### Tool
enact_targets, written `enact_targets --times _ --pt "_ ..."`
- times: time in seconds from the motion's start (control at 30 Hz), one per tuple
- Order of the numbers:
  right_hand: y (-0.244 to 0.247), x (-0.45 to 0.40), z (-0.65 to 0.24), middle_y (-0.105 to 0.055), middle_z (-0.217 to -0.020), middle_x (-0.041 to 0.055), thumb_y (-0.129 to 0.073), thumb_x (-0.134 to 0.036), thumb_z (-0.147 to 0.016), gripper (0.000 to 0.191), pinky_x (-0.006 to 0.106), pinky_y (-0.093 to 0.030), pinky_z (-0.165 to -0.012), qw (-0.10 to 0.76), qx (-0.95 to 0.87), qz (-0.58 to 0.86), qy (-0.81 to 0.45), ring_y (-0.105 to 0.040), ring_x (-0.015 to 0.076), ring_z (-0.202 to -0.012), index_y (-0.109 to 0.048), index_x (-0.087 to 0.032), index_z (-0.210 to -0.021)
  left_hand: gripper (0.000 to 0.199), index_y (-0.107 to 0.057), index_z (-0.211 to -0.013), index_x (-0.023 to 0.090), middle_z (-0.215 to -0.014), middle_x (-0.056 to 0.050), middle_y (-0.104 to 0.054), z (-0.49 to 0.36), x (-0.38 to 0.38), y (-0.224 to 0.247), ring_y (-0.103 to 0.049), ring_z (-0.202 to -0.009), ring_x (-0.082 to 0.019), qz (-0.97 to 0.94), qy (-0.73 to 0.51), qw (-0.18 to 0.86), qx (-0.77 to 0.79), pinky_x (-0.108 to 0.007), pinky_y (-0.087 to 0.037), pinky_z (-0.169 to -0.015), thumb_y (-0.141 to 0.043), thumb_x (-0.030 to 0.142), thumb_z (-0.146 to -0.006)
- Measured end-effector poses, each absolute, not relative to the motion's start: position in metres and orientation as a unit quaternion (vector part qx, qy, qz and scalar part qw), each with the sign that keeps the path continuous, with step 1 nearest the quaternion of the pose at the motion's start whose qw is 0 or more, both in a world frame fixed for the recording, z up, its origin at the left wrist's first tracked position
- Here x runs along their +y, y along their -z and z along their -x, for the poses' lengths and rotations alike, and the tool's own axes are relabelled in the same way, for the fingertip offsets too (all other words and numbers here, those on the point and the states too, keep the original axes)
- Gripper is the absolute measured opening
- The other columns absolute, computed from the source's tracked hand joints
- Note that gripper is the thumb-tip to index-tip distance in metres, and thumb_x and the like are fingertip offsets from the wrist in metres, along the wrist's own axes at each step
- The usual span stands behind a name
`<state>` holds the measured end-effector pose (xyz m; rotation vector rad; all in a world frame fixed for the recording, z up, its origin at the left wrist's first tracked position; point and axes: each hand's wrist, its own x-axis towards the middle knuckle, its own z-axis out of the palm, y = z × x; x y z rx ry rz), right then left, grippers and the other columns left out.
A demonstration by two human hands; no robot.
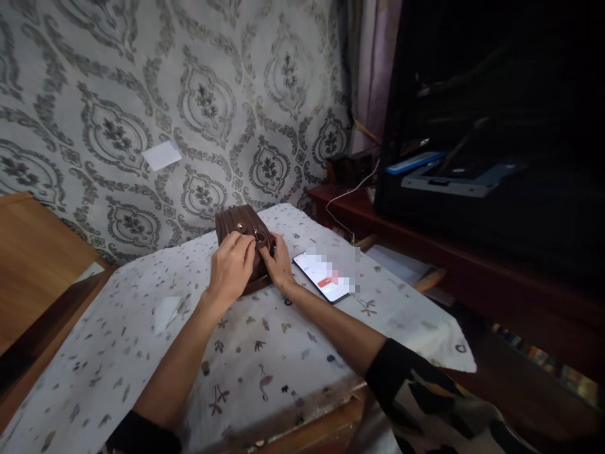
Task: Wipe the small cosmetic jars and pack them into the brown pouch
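Observation:
A brown bag (239,218) with small metal studs and a zipper sits near the far edge of a table covered by a patterned white cloth (255,366). At the bag's near left side, my left hand (232,266) has its fingers pinched together near the zipper; what lies between the fingertips is too small to make out. My right hand (280,260) grips the bag's right side, thumb on top. Just right of that hand lies a phone (321,275) with its screen lit.
A white slip (166,314) lies on the cloth at the left. A white card (161,155) is on the patterned wall. To the right stand a dark screen (491,94) and a reddish stand (411,227). A white cable (345,194) hangs near the phone.

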<state>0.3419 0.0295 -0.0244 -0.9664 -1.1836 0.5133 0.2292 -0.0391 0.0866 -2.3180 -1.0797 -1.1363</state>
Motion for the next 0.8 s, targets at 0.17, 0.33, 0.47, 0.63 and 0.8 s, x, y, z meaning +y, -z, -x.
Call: enact_targets --times 0.17,0.33,0.47,0.63,0.8 --pt "0.025 0.028 -0.344 -0.064 -0.124 0.012 -0.056 -0.057 -0.089 0.051 0.051 -0.042 -0.109 0.689 -0.532 0.429 -0.243 -0.057 0.0304 -0.118 -0.056 -0.022 -0.126 0.029 -0.067 -0.08 0.02 -0.084 -0.008 -0.07 -0.229 -0.053 -0.08 -0.068 -0.086 -0.02 0.841 0.379 0.16 -0.352 -0.033 -0.055 -0.085 -0.047 0.026 -0.1" --pt "0.023 0.027 -0.343 -0.066 -0.122 0.0109 -0.055 -0.059 -0.09 0.049 0.05 -0.042 -0.108 0.693 -0.53 0.429 -0.234 -0.058 0.0294 -0.116 -0.057 -0.024 -0.124 0.038 -0.063 -0.129 0.012 -0.144 -0.021 -0.058 -0.225 -0.047 -0.065 -0.046 -0.144 -0.033 0.852 0.331 0.15 -0.377 -0.054 -0.038 -0.12 -0.041 0.026 -0.101" --pt "0.025 0.026 -0.341 -0.065 -0.125 0.0121 -0.052 -0.057 -0.092 0.049 0.052 -0.042 -0.11 0.695 -0.535 0.428 -0.219 -0.057 0.0294 -0.119 -0.057 -0.023 -0.127 0.052 -0.043 -0.15 0.011 -0.161 -0.023 -0.038 -0.227 -0.023 -0.063 -0.029 -0.154 -0.034 0.84 0.326 0.176 -0.396 -0.056 -0.032 -0.123 -0.043 0.03 -0.101" --pt "0.033 0.025 -0.338 -0.058 -0.141 0.0145 -0.048 -0.058 -0.094 0.059 0.052 -0.036 -0.117 0.687 -0.542 0.429 -0.227 -0.05 0.0297 -0.133 -0.052 -0.02 -0.139 0.04 -0.058 -0.132 0.011 -0.144 -0.022 -0.057 -0.234 0.013 -0.064 -0.046 -0.143 -0.033 0.824 0.365 0.162 -0.403 -0.053 -0.038 -0.119 -0.052 0.027 -0.096" --pt "0.04 0.024 -0.337 -0.052 -0.15 0.0168 -0.044 -0.062 -0.096 0.071 0.052 -0.033 -0.12 0.669 -0.567 0.428 -0.221 -0.045 0.0302 -0.14 -0.043 -0.016 -0.15 0.017 -0.071 -0.101 0.018 -0.11 -0.013 -0.073 -0.244 0.024 -0.075 -0.064 -0.111 -0.029 0.779 0.382 0.128 -0.48 -0.045 -0.05 -0.102 -0.058 0.026 -0.093"
